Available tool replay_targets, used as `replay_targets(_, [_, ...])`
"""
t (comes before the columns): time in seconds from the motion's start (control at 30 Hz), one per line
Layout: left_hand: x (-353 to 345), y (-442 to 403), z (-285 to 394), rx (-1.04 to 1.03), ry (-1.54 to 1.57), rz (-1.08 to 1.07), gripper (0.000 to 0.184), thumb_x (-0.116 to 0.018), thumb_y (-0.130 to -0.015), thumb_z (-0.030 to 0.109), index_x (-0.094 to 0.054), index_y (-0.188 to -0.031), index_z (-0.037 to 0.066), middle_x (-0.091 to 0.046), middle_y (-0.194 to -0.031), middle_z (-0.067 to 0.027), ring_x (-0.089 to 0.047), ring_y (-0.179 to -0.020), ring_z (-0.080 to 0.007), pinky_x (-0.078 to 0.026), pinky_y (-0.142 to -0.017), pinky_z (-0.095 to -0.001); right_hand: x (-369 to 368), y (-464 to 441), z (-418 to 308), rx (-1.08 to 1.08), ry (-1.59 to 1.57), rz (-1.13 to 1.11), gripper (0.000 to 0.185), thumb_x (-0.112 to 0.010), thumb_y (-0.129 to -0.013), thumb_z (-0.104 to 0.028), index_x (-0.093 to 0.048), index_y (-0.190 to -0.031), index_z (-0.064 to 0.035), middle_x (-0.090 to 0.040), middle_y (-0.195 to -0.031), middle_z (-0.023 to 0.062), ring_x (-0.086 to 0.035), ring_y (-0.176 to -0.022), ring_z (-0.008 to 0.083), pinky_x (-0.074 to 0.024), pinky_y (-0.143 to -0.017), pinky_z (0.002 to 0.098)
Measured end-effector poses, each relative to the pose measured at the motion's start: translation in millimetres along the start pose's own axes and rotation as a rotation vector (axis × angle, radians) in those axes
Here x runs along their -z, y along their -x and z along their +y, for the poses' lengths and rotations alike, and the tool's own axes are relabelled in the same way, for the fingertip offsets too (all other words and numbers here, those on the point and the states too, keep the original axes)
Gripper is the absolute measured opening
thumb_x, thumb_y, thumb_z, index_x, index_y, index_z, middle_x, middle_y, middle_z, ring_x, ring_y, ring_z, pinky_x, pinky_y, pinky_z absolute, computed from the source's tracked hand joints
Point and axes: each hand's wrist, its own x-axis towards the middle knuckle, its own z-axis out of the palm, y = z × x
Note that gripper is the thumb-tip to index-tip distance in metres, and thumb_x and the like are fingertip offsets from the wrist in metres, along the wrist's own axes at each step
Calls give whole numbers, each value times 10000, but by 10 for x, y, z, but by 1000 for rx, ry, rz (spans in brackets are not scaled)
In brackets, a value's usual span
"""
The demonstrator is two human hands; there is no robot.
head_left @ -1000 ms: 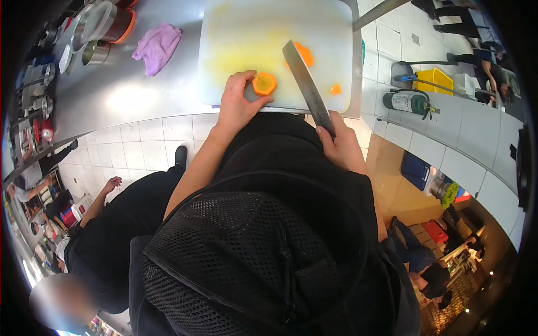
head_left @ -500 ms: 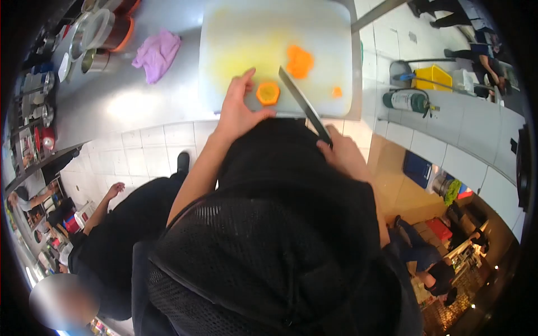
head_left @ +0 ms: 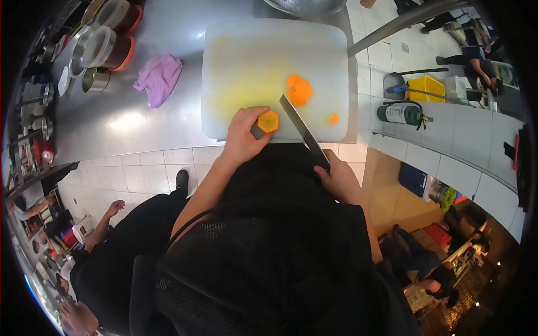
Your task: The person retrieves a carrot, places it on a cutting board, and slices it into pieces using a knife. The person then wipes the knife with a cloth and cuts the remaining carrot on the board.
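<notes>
My left hand [head_left: 244,134] grips a six-sided orange vegetable piece [head_left: 268,121], its cut face up, near the front edge of a yellow-stained white cutting board [head_left: 235,56]. In my right hand [head_left: 339,179] is a knife [head_left: 305,133], held by the handle, with its blade slanting up and left over the board. The blade tip is right of the held piece and apart from it. Thin orange slices [head_left: 299,91] lie in a pile beyond the tip. A small orange scrap [head_left: 334,118] rests near the board's right side.
On the steel counter [head_left: 174,126] are a purple cloth [head_left: 159,79], a metal pot [head_left: 95,79] and lidded containers [head_left: 115,51]. A metal bowl [head_left: 307,5] stands behind the board. A co-worker in black [head_left: 134,246] is at my left; a metal rail [head_left: 398,25] crosses at right.
The view has tilted, so the board appears lower and the bowl shows. My left hand opened beside the orange piece and has closed on it again. The knife has moved off the slices, which now show fully.
</notes>
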Motion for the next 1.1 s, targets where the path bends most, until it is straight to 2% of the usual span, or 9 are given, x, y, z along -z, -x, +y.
replay_targets(0.1, [-83,66,-72,29,43,92,698,-886,-753,92,-597,-1386,42,-686,-1246,-134,-640,-1107,-334,-516,-1000,-431,-81,-10,57,26,-13,32,395,-693,-990,-270,-580,-1306,-61,-727,-974,297,-687,-958,512,-539,-843,587])
replay_targets(0.2, [-38,39,-90,2,-3,46,802,-919,-739,117,-539,-1440,38,-661,-1250,-138,-643,-1097,-326,-526,-985,-423,-146,-32,91,72,-28,56,358,-673,-1004,-270,-596,-1270,-43,-719,-954,308,-684,-942,516,-537,-824,583])
replay_targets(0.33, [39,-16,-56,23,50,-1,849,-937,-725,143,-518,-1456,38,-644,-1242,-143,-641,-1091,-331,-534,-981,-423,-181,-65,94,59,-15,91,358,-654,-1017,-264,-589,-1292,-43,-714,-930,313,-682,-914,519,-532,-799,581])
replay_targets(0.4, [23,10,-85,62,89,2,814,-934,-731,127,-552,-1446,58,-663,-1251,-116,-653,-1107,-280,-535,-958,-380,-192,-91,82,92,-33,119,346,-641,-1024,-252,-588,-1295,-45,-712,-917,313,-681,-903,522,-529,-792,588])
replay_targets(0.43, [25,17,-104,47,86,6,814,-934,-731,127,-552,-1446,58,-663,-1251,-116,-653,-1107,-280,-535,-958,-380,-191,-99,70,116,-46,132,334,-628,-1030,-240,-587,-1299,-47,-710,-904,314,-680,-891,525,-526,-785,594])
replay_targets(0.5, [40,3,-120,1,13,-47,678,-891,-772,131,-582,-1369,40,-661,-1246,-147,-648,-1143,-317,-536,-1003,-409,-203,-112,31,110,-47,152,327,-614,-1036,-229,-580,-1306,-48,-707,-892,315,-677,-880,528,-521,-776,602])
replay_targets(0.6, [71,2,-107,9,50,-65,588,-868,-791,128,-615,-1316,46,-670,-1242,-144,-657,-1147,-318,-542,-1001,-399,-246,-122,17,122,-37,176,319,-590,-1046,-214,-565,-1321,-54,-702,-877,316,-673,-863,532,-514,-762,614])
replay_targets(0.73, [60,-7,-52,105,122,-42,548,-874,-785,129,-625,-1267,46,-671,-1218,-140,-662,-1123,-325,-547,-986,-403,-210,-78,-43,116,25,154,311,-561,-1061,-212,-551,-1340,-74,-698,-869,316,-669,-842,537,-510,-751,615])
replay_targets(1.1, [31,-8,-69,55,66,-10,478,-881,-769,130,-629,-1168,53,-663,-1116,-126,-667,-1066,-320,-559,-931,-405,106,61,-319,189,108,103,317,-549,-1067,-216,-553,-1358,-89,-688,-798,294,-674,-786,514,-512,-724,605])
